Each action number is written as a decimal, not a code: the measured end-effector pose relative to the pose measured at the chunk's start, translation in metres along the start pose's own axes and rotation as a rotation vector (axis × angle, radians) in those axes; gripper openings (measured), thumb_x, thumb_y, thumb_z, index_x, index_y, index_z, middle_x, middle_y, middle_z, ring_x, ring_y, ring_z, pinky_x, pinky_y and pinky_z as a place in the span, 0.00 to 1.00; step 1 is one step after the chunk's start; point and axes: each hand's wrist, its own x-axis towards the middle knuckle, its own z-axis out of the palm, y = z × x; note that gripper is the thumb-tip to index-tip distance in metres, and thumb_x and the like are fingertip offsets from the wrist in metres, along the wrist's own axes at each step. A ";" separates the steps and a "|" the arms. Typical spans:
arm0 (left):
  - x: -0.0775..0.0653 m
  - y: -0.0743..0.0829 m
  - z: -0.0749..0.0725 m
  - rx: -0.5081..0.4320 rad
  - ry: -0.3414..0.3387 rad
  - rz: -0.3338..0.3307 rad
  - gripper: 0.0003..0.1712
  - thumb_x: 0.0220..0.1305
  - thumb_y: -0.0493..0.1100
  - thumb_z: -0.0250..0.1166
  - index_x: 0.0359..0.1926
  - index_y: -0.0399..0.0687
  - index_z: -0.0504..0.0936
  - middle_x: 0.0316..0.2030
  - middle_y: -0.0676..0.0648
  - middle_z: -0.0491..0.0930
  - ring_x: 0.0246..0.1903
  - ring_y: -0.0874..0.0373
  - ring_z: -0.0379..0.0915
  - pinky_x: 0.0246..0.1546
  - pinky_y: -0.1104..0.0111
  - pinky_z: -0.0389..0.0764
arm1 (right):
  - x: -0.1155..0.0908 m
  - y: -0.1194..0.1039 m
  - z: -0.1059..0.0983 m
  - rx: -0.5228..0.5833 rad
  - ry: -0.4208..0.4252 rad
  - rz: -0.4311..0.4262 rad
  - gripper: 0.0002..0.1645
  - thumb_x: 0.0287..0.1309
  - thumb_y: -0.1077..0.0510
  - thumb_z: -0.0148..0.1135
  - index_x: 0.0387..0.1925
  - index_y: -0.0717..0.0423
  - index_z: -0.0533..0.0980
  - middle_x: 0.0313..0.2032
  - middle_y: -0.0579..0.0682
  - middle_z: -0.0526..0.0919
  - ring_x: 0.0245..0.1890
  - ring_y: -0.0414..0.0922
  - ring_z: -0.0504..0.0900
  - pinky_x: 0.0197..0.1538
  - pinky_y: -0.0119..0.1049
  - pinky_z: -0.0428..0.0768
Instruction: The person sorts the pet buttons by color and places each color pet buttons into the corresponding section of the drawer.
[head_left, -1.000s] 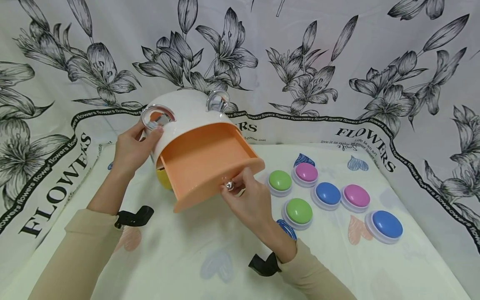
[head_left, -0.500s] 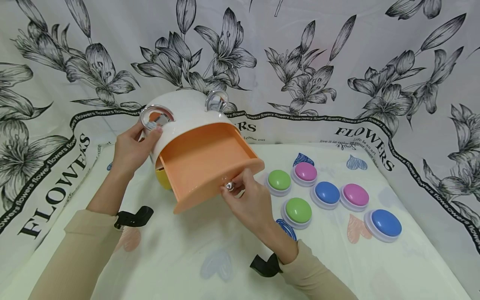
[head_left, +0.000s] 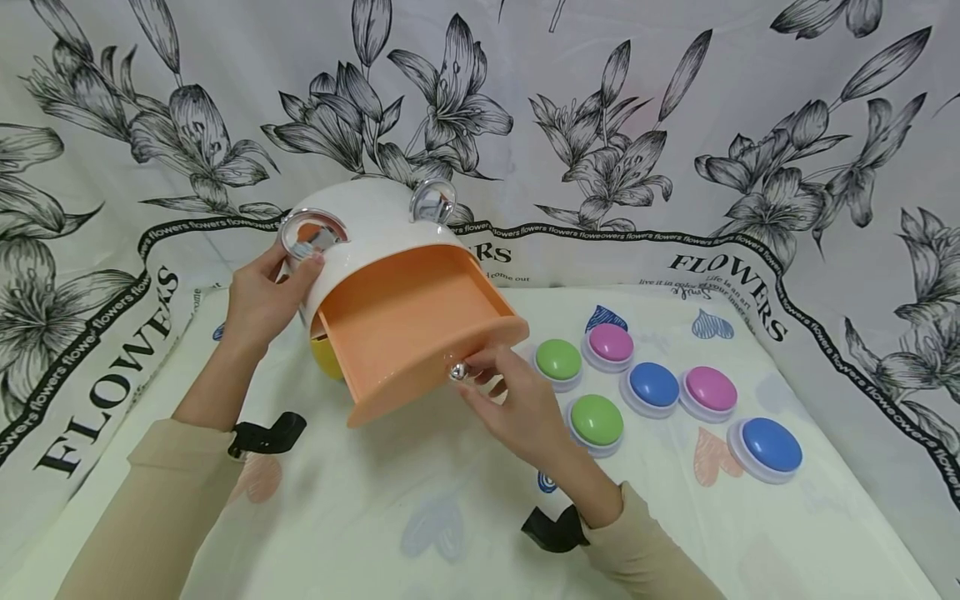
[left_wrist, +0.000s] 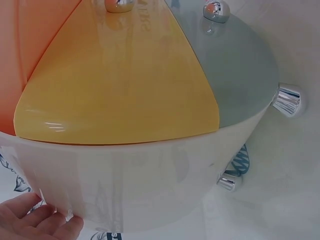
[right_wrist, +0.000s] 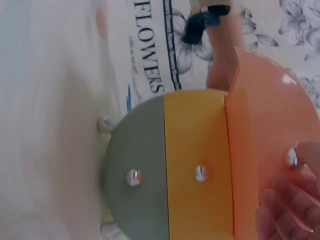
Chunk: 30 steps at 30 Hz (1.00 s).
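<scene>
A rounded white drawer cabinet (head_left: pixel 360 217) with chrome ring ears leans tilted in the head view. Its top orange drawer (head_left: pixel 412 308) is pulled out, and nothing lies inside. My left hand (head_left: pixel 262 304) grips the white shell beside the left ear; in the left wrist view its fingertips (left_wrist: pixel 74 227) press the shell. My right hand (head_left: pixel 521 404) pinches the drawer's silver knob (head_left: pixel 457 372) with its fingertips, the other fingers loosely bent. Below, the yellow drawer (right_wrist: pixel 197 135) and the grey-green drawer (right_wrist: pixel 137 145) are closed, each with a silver knob.
Several domed push buttons stand on the right side of the table: green (head_left: pixel 597 420), pink (head_left: pixel 712 389) and blue (head_left: pixel 767 444). A flower-printed cloth (head_left: pixel 600 150) hangs behind. Short chrome legs (left_wrist: pixel 289 100) stick out from the cabinet's base.
My right hand has shifted slightly to the right, and more of the knob shows at its fingertips. The left hand, cabinet and drawer hold their places.
</scene>
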 end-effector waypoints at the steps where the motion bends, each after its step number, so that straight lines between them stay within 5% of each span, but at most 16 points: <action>1: 0.000 0.000 0.000 0.000 -0.001 -0.001 0.43 0.58 0.66 0.54 0.70 0.55 0.55 0.70 0.49 0.51 0.68 0.52 0.49 0.59 0.54 0.67 | -0.001 0.003 -0.003 0.010 -0.014 0.001 0.17 0.48 0.61 0.69 0.40 0.55 0.72 0.36 0.47 0.81 0.33 0.39 0.78 0.30 0.28 0.81; 12: 0.001 -0.001 0.000 0.000 -0.001 -0.002 0.43 0.58 0.66 0.54 0.70 0.56 0.55 0.70 0.50 0.51 0.69 0.52 0.48 0.59 0.54 0.67 | -0.016 0.034 -0.038 -0.044 -0.054 0.066 0.25 0.50 0.61 0.67 0.52 0.54 0.73 0.48 0.47 0.80 0.47 0.41 0.77 0.46 0.35 0.82; 30: 0.000 0.000 0.001 0.002 0.005 -0.007 0.42 0.59 0.66 0.54 0.70 0.58 0.54 0.70 0.51 0.50 0.69 0.52 0.45 0.59 0.53 0.66 | -0.061 0.094 -0.077 -0.086 -0.159 0.355 0.40 0.51 0.56 0.66 0.65 0.45 0.62 0.64 0.45 0.66 0.65 0.49 0.62 0.64 0.53 0.65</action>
